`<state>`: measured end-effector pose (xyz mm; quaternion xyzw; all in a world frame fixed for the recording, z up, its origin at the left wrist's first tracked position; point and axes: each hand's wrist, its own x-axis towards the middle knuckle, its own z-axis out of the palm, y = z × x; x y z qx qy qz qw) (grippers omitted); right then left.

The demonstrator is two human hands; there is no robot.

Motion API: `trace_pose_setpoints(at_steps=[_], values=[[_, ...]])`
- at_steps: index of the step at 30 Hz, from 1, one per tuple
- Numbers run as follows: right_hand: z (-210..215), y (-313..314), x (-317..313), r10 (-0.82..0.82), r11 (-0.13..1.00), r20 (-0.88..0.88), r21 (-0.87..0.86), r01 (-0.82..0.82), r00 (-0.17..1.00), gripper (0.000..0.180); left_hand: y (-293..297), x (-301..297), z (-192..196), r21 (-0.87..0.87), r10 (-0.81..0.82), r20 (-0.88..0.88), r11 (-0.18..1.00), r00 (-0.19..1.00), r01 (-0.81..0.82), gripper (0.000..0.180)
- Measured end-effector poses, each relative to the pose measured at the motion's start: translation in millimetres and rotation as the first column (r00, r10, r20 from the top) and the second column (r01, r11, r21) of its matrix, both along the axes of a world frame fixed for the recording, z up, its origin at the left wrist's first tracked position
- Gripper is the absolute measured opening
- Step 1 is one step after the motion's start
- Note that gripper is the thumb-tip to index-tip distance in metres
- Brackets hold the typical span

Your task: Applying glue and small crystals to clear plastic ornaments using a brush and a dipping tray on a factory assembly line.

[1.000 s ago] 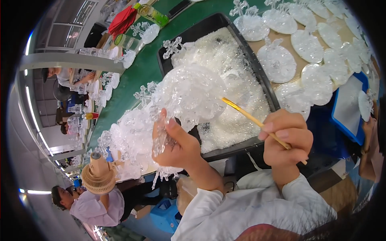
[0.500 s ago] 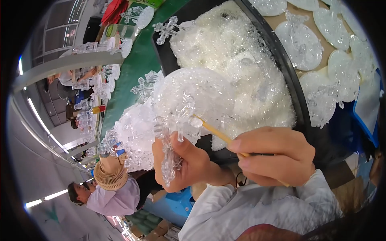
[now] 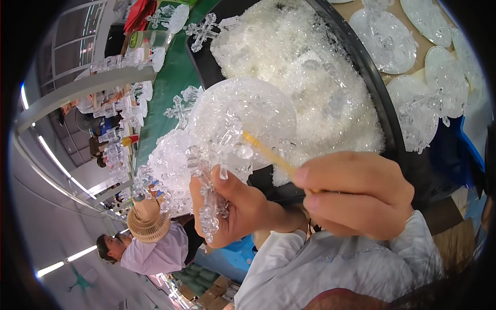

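My left hand (image 3: 235, 206) grips the stem of a clear plastic piece (image 3: 238, 121) with a round domed disc on top and small crystal-like parts hanging from it. My right hand (image 3: 354, 194) pinches a thin yellow stick (image 3: 266, 153) whose tip touches the underside of the disc. Both hands are raised close to the camera, above the near edge of a black tray (image 3: 380, 98) heaped with clear plastic bits (image 3: 315, 67).
Clear round plastic discs (image 3: 387, 39) lie on brown board at the right. More clear ornaments (image 3: 178, 111) cover the green table at the left. A person in a pale shirt (image 3: 150, 253) sits lower left beside a woven tan fan-like object (image 3: 147, 225).
Both hands have come closer to the camera with the clear piece and the stick. The stick's tip now rests against the disc instead of hovering over the tray.
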<state>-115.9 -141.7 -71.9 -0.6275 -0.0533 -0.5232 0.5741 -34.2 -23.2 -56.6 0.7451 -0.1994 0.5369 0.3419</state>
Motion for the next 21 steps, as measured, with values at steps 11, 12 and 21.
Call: trace_pose_setpoints(at_steps=[11, 12, 21], values=[[-2.8, 2.4, 3.2, -0.146, 0.989, 0.069, -0.021, 0.148, 0.987, 0.021, 0.1, -7.0, 2.2, 0.053, 0.043, -0.076, 0.998, 0.996, -0.039, 0.024], [-3.6, 2.4, 3.3, -0.104, 0.994, 0.087, -0.030, 0.106, 0.991, 0.022, 0.3, -7.4, 2.6, 0.076, 0.055, -0.094, 0.996, 0.994, -0.048, 0.024], [-6.2, -1.3, 2.3, -0.147, 0.985, 0.083, -0.080, 0.153, 0.986, 0.022, 0.5, 1.7, -0.3, -0.007, -0.073, -0.072, 0.997, 0.995, 0.073, 0.022]])
